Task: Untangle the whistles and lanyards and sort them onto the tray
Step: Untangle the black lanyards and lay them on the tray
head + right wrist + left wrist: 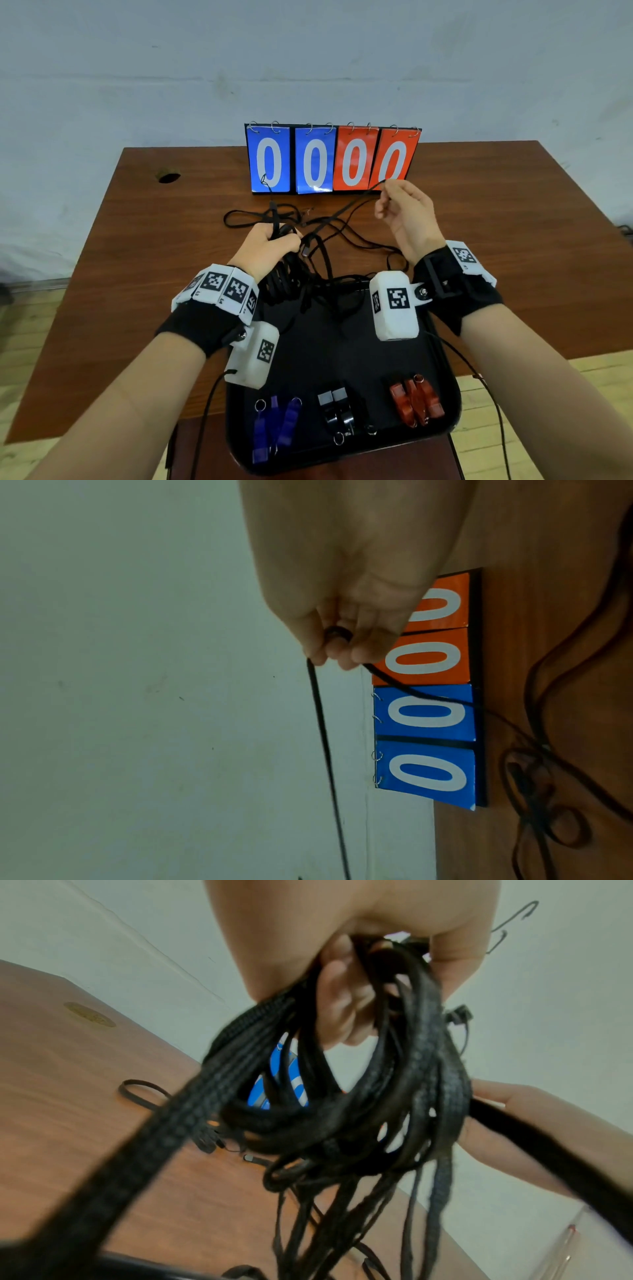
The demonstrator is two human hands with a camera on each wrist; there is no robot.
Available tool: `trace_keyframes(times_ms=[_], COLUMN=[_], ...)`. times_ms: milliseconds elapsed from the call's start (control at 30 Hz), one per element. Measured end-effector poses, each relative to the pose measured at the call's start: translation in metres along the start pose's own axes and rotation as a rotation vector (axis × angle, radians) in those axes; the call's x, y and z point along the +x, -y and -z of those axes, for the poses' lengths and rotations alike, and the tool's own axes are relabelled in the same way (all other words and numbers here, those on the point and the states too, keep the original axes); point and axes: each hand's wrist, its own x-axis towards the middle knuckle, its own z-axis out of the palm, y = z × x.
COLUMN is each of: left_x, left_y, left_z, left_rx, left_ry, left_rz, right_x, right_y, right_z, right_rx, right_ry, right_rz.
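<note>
Gripping a thick bundle of black lanyards [286,274] in its curled fingers, the left hand [270,251] is holding them raised above the bench [137,240], loops trailing down onto the far end of the tray [448,387]. Pinching a single lanyard strand [318,712] between thumb and fingertips, the right hand [407,216] is holding it up in front of the scoreboard [332,159], while blue whistles [274,428], black whistles [337,411] and red whistles [416,402] are lying grouped at the tray's near end
</note>
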Motion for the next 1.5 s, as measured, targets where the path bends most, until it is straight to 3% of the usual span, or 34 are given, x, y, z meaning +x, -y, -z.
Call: trace_keyframes(times_ms=[100,167,233,300,400,500,633,800,1000,1100,1233,1333,1400,1500], left_x=[0.000,0.001,0.001,0.001,0.001,0.001,0.000,0.001,0.007,0.012,0.014,0.012,0.010,0.009], left_y=[-0.007,-0.009,-0.011,-0.011,-0.010,-0.009,-0.007,-0.002,0.006,0.012,0.022,0.030,0.034,0.038], left_z=[-0.003,-0.004,-0.003,-0.004,-0.006,-0.006,-0.007,-0.009,-0.007,-0.003,0.003,0.007,0.010,0.014], left_rx=[-0.020,-0.012,-0.006,-0.011,-0.039,-0.045,-0.041,-0.016,0.093,0.176,0.261,0.312,0.341,0.329], left_ry=[0.012,0.002,0.006,0.015,0.028,0.033,0.030,0.036,-0.093,-0.175,-0.218,-0.262,-0.312,-0.369], left_rz=[-0.017,-0.036,-0.049,-0.048,-0.035,-0.028,-0.037,-0.057,0.000,0.063,0.157,0.215,0.256,0.302], right_x=[-0.002,-0.003,-0.007,-0.013,-0.030,-0.040,-0.045,-0.043,-0.046,-0.039,-0.032,-0.026,-0.021,-0.013], right_y=[-0.002,-0.001,0.000,-0.001,-0.001,-0.006,-0.014,-0.017,-0.004,0.003,0.010,0.020,0.026,0.023], right_z=[-0.001,-0.003,-0.004,-0.006,-0.013,-0.019,-0.022,-0.024,-0.026,-0.026,-0.016,-0.010,-0.004,0.009], right_rx=[0.035,-0.113,-0.468,-0.711,-0.724,-0.720,-0.805,-0.724,-0.554,-0.302,0.306,0.587,0.638,0.523], right_ry=[-0.087,-0.072,0.059,0.237,0.423,0.434,0.435,0.474,0.497,0.387,0.357,0.210,0.109,-0.048], right_rz=[0.024,-0.023,-0.059,0.008,0.179,0.319,0.219,0.126,0.046,0.008,0.049,-0.017,-0.019,-0.053])
